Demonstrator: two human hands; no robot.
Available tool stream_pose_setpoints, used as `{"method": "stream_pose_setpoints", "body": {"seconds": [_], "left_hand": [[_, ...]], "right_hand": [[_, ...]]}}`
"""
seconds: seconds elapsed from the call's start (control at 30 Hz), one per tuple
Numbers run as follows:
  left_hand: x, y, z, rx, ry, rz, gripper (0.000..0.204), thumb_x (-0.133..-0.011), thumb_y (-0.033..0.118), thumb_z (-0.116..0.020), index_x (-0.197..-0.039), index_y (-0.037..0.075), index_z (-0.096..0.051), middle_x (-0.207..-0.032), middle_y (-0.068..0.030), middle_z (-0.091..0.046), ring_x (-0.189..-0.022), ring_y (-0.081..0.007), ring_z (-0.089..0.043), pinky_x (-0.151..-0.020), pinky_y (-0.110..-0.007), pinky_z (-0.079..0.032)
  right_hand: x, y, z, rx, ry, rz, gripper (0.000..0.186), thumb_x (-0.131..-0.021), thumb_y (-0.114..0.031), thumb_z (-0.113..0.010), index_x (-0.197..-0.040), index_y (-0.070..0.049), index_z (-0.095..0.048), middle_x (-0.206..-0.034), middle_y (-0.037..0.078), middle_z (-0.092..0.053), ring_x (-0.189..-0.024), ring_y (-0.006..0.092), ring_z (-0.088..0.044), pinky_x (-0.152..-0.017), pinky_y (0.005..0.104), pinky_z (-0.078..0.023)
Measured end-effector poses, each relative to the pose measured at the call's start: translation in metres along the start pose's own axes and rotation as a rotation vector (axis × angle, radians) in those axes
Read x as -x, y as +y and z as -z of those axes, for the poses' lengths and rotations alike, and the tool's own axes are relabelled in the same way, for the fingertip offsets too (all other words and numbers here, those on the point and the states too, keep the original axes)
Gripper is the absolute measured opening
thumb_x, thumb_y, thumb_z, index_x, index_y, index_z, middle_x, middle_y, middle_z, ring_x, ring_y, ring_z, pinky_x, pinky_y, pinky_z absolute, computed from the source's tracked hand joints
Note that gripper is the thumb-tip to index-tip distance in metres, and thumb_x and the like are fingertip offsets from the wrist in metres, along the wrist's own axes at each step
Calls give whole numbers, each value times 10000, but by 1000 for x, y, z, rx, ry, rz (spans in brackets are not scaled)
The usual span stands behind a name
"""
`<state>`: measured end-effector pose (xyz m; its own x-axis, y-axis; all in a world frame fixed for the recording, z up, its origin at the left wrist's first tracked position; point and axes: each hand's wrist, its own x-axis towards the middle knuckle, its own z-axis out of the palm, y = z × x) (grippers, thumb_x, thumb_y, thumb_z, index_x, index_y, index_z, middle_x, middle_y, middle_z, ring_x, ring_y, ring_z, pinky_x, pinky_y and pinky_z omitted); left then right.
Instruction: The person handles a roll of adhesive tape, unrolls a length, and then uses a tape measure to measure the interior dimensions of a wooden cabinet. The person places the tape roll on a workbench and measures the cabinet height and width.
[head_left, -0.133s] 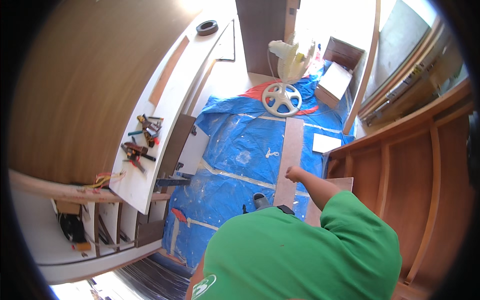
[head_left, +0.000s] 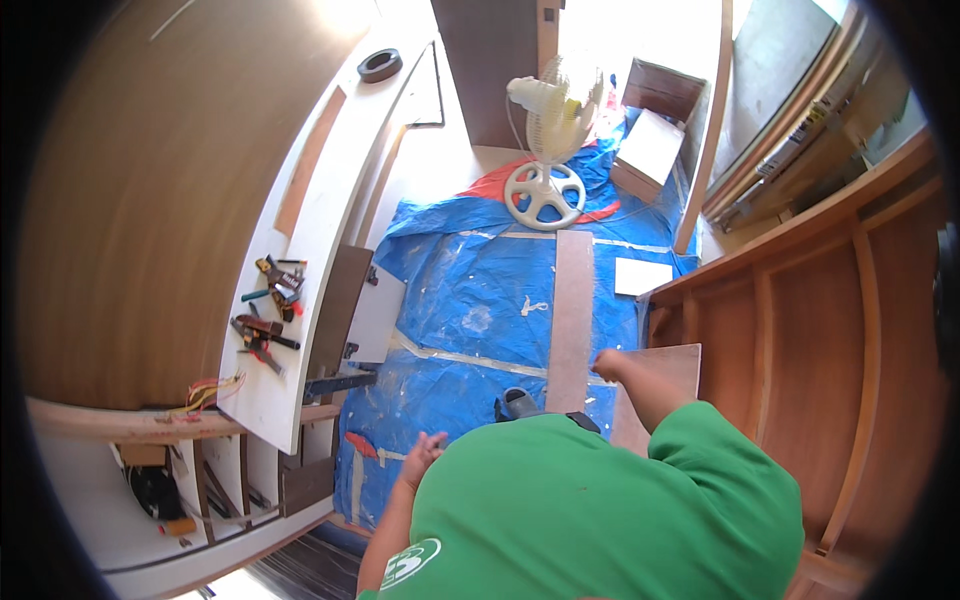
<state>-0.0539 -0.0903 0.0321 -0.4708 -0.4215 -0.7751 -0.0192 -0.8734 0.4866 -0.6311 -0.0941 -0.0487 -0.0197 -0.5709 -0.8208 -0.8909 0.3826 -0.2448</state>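
Observation:
My left hand (head_left: 427,455) has come up at the left side of my green shirt (head_left: 590,500). Its fingers look loosely apart and I see nothing in them. My right hand (head_left: 608,367) hangs with curled fingers above the blue tarp, near a long wooden board (head_left: 570,320). No object shows in it, and neither hand appears to touch anything. Pliers and other hand tools (head_left: 268,335) lie in a cluster on the white panel (head_left: 265,400) to my left. One shoe (head_left: 518,402) shows below my shirt.
A white pedestal fan (head_left: 545,195) stands ahead on the blue tarp (head_left: 460,300). A white square panel (head_left: 643,277) and another board (head_left: 680,370) lie to the right, beside a brown wooden frame (head_left: 810,390). A black tape roll (head_left: 380,66) sits at the white panel's far end.
My left hand has come into sight at the lower left. My right hand has moved slightly right and down, away from over the long board. The whole view has shifted a little.

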Motion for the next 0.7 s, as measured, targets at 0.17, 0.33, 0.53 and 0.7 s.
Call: {"method": "stream_pose_setpoints", "body": {"seconds": [0.17,0.33,0.53,0.7], "left_hand": [[-26,94,39,-456,616,-77,621,-950,626,-576,-1355,156,-582,-1123,-46,-700,-1030,-241,-613,-876,-508,-447],[-58,95,88,-612,685,264,313,-957,342,-700,-1062,48,-713,-810,-43,-652,-663,-170,-589,-587,-316,-490],[-118,147,89,-1006,479,303,367,-943,385,-710,-1016,25,-715,-783,-59,-663,-644,-184,-611,-595,-361,-529],[-217,250,78,-929,396,200,373,-951,377,-691,-1006,8,-706,-791,-55,-669,-637,-177,-613,-599,-358,-528]], "right_hand": [[49,74,-73,-552,8,-357,353,-894,-364,-726,-828,-17,-712,-687,126,-684,-530,256,-633,-482,420,-517],[98,80,-81,-722,-11,-511,557,-936,-528,-662,-773,4,-697,-679,150,-663,-516,276,-619,-477,405,-501],[109,22,-22,-939,51,-623,628,-981,-561,-591,-861,38,-738,-649,147,-616,-500,269,-604,-511,407,-537],[92,-25,80,-780,-156,-628,433,-971,-350,-693,-1232,-4,-682,-672,131,-593,-502,240,-589,-508,400,-567]]}}
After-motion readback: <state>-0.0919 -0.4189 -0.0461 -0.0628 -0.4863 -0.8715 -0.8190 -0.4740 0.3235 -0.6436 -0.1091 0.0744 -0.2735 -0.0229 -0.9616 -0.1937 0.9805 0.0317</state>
